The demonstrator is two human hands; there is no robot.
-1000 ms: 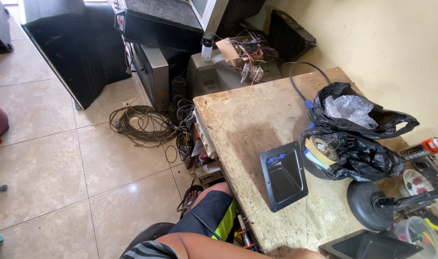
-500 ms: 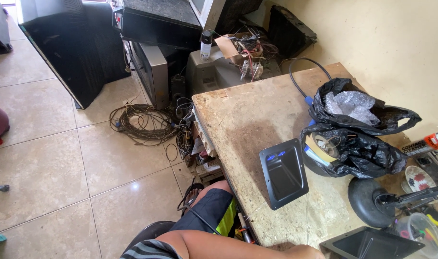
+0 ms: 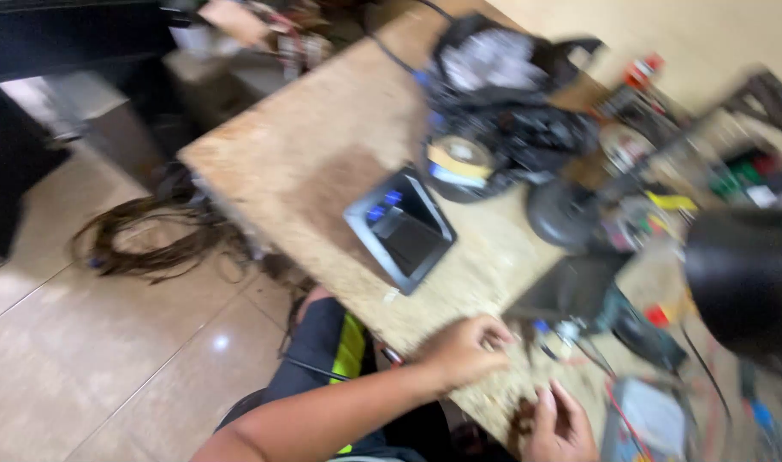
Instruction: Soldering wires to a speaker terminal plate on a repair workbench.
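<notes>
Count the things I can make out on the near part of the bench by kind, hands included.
Hands: 2, left and right
Black trays: 1
Tape rolls: 1
Black bags: 1
Total: 5. The clutter at the far right is too blurred to count.

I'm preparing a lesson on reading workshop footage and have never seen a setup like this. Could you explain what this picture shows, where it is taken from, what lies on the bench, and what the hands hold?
There is no machine here: a person works with bare hands, and a camera on their head looks down. The picture is blurred by motion. The left hand rests on the worn wooden bench, fingers by some small parts too blurred to name. The right hand is at the bottom edge; whether either hand grips anything is unclear. On the bench lie a dark rectangular tray-like frame, a roll of tape and a black plastic bag, with cluttered tools further right. A coil of cable lies on the tiled floor.
</notes>
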